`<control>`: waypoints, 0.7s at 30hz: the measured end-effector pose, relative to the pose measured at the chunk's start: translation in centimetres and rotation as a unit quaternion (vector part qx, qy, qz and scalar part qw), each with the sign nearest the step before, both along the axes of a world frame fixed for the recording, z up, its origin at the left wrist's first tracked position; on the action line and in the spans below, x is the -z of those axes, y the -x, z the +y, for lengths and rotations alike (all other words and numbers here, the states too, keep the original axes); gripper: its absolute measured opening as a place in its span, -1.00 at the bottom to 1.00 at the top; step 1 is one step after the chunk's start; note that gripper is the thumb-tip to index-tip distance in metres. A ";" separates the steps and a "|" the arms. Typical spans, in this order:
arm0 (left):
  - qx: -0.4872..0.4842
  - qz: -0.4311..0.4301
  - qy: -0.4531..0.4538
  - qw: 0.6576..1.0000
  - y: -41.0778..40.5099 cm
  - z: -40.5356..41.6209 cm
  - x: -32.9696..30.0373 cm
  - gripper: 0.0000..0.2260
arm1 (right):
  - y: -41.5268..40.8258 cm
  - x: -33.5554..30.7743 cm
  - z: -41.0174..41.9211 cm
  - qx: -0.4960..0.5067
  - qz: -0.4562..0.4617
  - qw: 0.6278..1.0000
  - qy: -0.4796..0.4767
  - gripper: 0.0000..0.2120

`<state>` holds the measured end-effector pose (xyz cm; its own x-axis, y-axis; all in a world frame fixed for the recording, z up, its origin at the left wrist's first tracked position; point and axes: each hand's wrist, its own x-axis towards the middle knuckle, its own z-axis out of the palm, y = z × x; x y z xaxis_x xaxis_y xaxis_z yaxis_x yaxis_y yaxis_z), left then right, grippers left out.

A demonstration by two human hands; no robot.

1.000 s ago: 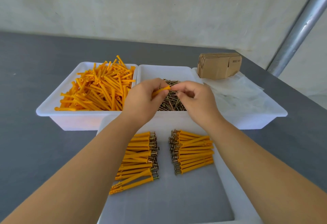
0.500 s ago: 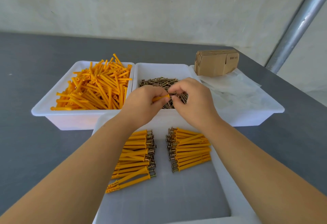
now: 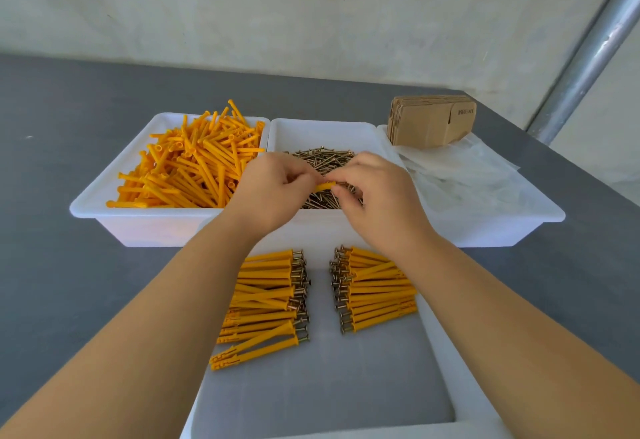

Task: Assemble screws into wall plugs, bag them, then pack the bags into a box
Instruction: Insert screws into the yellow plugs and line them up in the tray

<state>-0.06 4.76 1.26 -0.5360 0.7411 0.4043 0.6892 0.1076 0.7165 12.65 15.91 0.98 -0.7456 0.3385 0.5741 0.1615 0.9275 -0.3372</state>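
Note:
My left hand (image 3: 273, 192) pinches one orange wall plug (image 3: 325, 186) over the middle tray of brass screws (image 3: 322, 158). My right hand (image 3: 375, 196) meets the plug's open end with fingertips closed; a screw between them is hidden by the fingers. Loose orange plugs (image 3: 194, 168) fill the left white tray (image 3: 104, 196). Two rows of assembled plugs with screws lie in the near tray: a left row (image 3: 266, 300) and a right row (image 3: 374, 289).
Clear plastic bags (image 3: 460, 175) lie in the right-hand tray (image 3: 540, 216), with a stack of flat cardboard boxes (image 3: 429, 119) behind them. The grey table (image 3: 69, 282) extends left and right. A metal pole (image 3: 588, 54) slants at the far right.
Both hands stay together over the screw tray, with the plug still pinched. The view has shifted slightly; the right hand's fingers have closed onto the plug's end.

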 end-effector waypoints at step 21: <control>-0.317 -0.032 0.238 0.917 7.2 -1.6 2.7 -0.77 | 2.2 3.9 -4.4 -0.095 -0.241 0.962 -0.089 -0.80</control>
